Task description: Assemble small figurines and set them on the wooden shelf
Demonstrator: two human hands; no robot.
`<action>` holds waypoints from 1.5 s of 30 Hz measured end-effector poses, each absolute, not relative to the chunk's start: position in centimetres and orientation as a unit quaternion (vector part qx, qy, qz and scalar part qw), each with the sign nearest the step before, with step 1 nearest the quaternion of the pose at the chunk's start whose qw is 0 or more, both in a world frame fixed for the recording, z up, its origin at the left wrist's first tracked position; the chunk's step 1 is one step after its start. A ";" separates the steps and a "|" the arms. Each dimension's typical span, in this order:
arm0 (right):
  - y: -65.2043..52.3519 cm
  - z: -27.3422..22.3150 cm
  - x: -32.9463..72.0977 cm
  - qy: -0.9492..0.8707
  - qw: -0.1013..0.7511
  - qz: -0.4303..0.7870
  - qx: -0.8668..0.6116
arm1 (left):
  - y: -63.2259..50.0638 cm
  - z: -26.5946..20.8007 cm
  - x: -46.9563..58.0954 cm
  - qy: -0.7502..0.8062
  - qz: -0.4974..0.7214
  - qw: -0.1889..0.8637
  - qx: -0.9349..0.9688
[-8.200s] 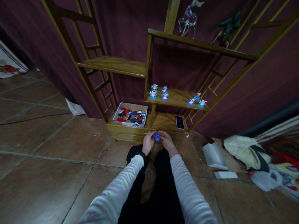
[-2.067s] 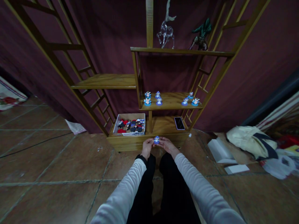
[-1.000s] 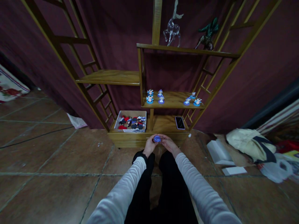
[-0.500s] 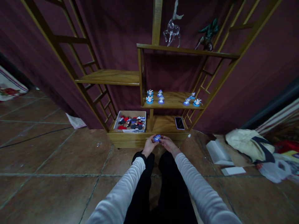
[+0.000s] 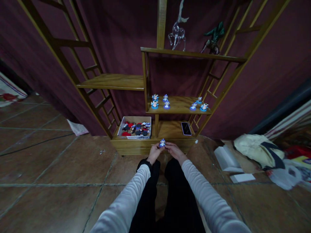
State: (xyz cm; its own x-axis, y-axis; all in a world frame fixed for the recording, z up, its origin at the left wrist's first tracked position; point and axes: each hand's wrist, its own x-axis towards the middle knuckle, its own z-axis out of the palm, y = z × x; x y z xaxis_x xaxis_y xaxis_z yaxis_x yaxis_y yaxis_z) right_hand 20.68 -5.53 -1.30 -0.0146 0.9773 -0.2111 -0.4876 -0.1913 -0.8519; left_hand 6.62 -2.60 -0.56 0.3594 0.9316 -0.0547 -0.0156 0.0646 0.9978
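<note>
A small purple-and-white figurine (image 5: 162, 143) on a round base is upright between my hands, in front of the cabinet's lower drawer. My left hand (image 5: 155, 153) is closed on its left side. From the right, the fingertips of my right hand (image 5: 175, 151) pinch it as well. Behind and above, similar figurines stand on the middle shelf (image 5: 178, 103): a purple one (image 5: 166, 105) and a blue-based one (image 5: 155, 105) are among the left group, and another purple one (image 5: 193, 106) is among the right group.
An open cardboard box (image 5: 119, 132) of jumbled figurines sits on the lower shelf, left of a phone (image 5: 186, 128). A clear deer statue (image 5: 178, 34) and a dark green statue (image 5: 215, 38) stand above. White boxes (image 5: 227, 159) and a cloth bag (image 5: 257, 149) lie on the right floor.
The figurine in my hands has turned from lying tilted to standing upright, its front now showing. Both hands stay on it. The view has shifted slightly.
</note>
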 end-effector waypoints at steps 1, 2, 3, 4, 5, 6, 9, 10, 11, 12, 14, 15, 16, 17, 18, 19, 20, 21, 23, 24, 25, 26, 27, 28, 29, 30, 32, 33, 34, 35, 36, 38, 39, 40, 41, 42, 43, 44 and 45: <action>-5.5 -1.3 20.7 -0.294 0.563 0.651 -0.415 | -2.6 -0.5 6.6 0.410 0.392 0.605 0.560; -5.6 -1.2 20.7 -0.294 0.563 0.653 -0.413 | -2.6 -0.5 6.6 0.411 0.392 0.606 0.558; -5.6 -1.2 20.6 -0.294 0.563 0.654 -0.411 | -2.6 -0.5 6.6 0.411 0.392 0.607 0.556; -5.6 -1.1 20.6 -0.292 0.565 0.654 -0.409 | -2.6 -0.5 6.6 0.411 0.392 0.609 0.553; -5.6 -1.1 20.6 -0.291 0.566 0.654 -0.409 | -2.6 -0.5 6.6 0.411 0.391 0.612 0.551; -5.7 -1.0 20.6 -0.291 0.567 0.653 -0.408 | -2.6 -0.5 6.6 0.411 0.388 0.614 0.550; -5.8 -0.8 20.6 -0.292 0.570 0.650 -0.408 | -2.5 -0.5 6.6 0.405 0.379 0.624 0.550; -5.9 -0.8 20.6 -0.294 0.570 0.650 -0.407 | -2.5 -0.6 6.6 0.402 0.376 0.628 0.550; -5.9 -0.7 20.6 -0.295 0.571 0.650 -0.406 | -2.5 -0.6 6.6 0.398 0.373 0.632 0.550; -5.9 -0.7 20.6 -0.296 0.572 0.650 -0.404 | -2.4 -0.6 6.6 0.394 0.372 0.637 0.548; -6.0 -0.6 20.6 -0.295 0.575 0.649 -0.402 | -2.4 -0.7 6.7 0.388 0.374 0.646 0.540; -6.0 -0.5 20.6 -0.294 0.576 0.648 -0.403 | -2.5 -0.7 6.7 0.387 0.378 0.650 0.534; -6.0 -0.5 20.6 -0.293 0.578 0.646 -0.404 | -2.5 -0.7 6.7 0.387 0.382 0.653 0.527; -6.0 -0.4 20.5 -0.292 0.579 0.645 -0.404 | -2.5 -0.7 6.7 0.387 0.386 0.656 0.521; -6.0 -0.4 20.5 -0.290 0.579 0.645 -0.405 | -2.6 -0.7 6.7 0.388 0.388 0.658 0.515; -6.0 -0.4 20.5 -0.289 0.580 0.645 -0.405 | -2.6 -0.6 6.7 0.389 0.387 0.661 0.512; -6.0 -0.3 20.5 -0.288 0.581 0.645 -0.404 | -2.7 -0.6 6.7 0.390 0.385 0.663 0.510; -6.0 -0.3 20.5 -0.285 0.582 0.645 -0.404 | -2.7 -0.5 6.7 0.390 0.381 0.665 0.511; -6.0 -0.4 20.5 -0.280 0.587 0.645 -0.402 | -2.8 -0.3 6.7 0.389 0.372 0.667 0.515; -6.0 -0.4 20.5 -0.278 0.590 0.644 -0.401 | -2.8 -0.2 6.6 0.388 0.368 0.668 0.518; -6.0 -0.4 20.5 -0.278 0.591 0.643 -0.400 | -2.8 -0.1 6.6 0.387 0.364 0.668 0.520; -6.0 -0.5 20.5 -0.279 0.591 0.642 -0.400 | -2.8 0.0 6.6 0.385 0.361 0.670 0.522; -6.0 -0.5 20.5 -0.281 0.592 0.641 -0.400 | -2.8 0.1 6.5 0.383 0.359 0.671 0.523; -6.0 -0.5 20.5 -0.283 0.593 0.639 -0.400 | -2.8 0.1 6.5 0.380 0.358 0.673 0.524; -6.0 -0.5 20.5 -0.284 0.594 0.637 -0.400 | -2.8 0.2 6.5 0.379 0.357 0.674 0.525; -6.1 -0.5 20.5 -0.284 0.596 0.636 -0.401 | -2.8 0.2 6.5 0.379 0.357 0.674 0.525; -6.1 -0.5 20.5 -0.282 0.595 0.636 -0.402 | -2.8 0.2 6.5 0.380 0.362 0.671 0.524; -6.1 -0.4 20.5 -0.280 0.594 0.638 -0.402 | -2.8 0.2 6.5 0.381 0.364 0.670 0.523; -6.1 -0.4 20.5 -0.279 0.592 0.639 -0.403 | -2.8 0.2 6.5 0.380 0.365 0.669 0.523; -6.1 -0.4 20.5 -0.277 0.591 0.641 -0.404 | -2.8 0.2 6.5 0.379 0.367 0.669 0.523; -6.1 -0.5 20.6 -0.276 0.590 0.643 -0.404 | -2.8 0.1 6.5 0.377 0.369 0.669 0.523; -6.1 -0.5 20.6 -0.275 0.588 0.646 -0.402 | -2.8 0.1 6.5 0.376 0.380 0.664 0.523; -6.1 -0.5 20.6 -0.276 0.588 0.646 -0.401 | -2.8 0.1 6.6 0.378 0.388 0.659 0.522; -6.1 -0.6 20.6 -0.277 0.587 0.646 -0.401 | -2.8 0.1 6.6 0.380 0.396 0.654 0.520; -6.1 -0.6 20.7 -0.280 0.586 0.645 -0.401 | -2.9 0.0 6.6 0.384 0.404 0.649 0.518; -6.1 -0.6 20.7 -0.284 0.585 0.644 -0.402 | -2.9 0.0 6.6 0.387 0.412 0.644 0.516; -6.1 -0.6 20.7 -0.287 0.584 0.643 -0.404 | -2.9 -0.1 6.6 0.390 0.419 0.639 0.514; -6.1 -0.6 20.7 -0.289 0.582 0.643 -0.405 | -2.9 -0.1 6.6 0.391 0.425 0.635 0.513; -6.1 -0.6 20.7 -0.290 0.581 0.642 -0.407 | -2.8 -0.2 6.6 0.393 0.431 0.630 0.513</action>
State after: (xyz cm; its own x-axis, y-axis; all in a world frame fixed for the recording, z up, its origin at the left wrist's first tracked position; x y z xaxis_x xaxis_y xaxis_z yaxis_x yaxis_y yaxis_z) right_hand 20.71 -6.06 -0.65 0.0070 0.9827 -0.1851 -0.5110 -0.1556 -0.8454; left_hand 6.60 -2.84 -0.22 0.3206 0.9457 -0.0534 -0.1395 0.1029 0.9849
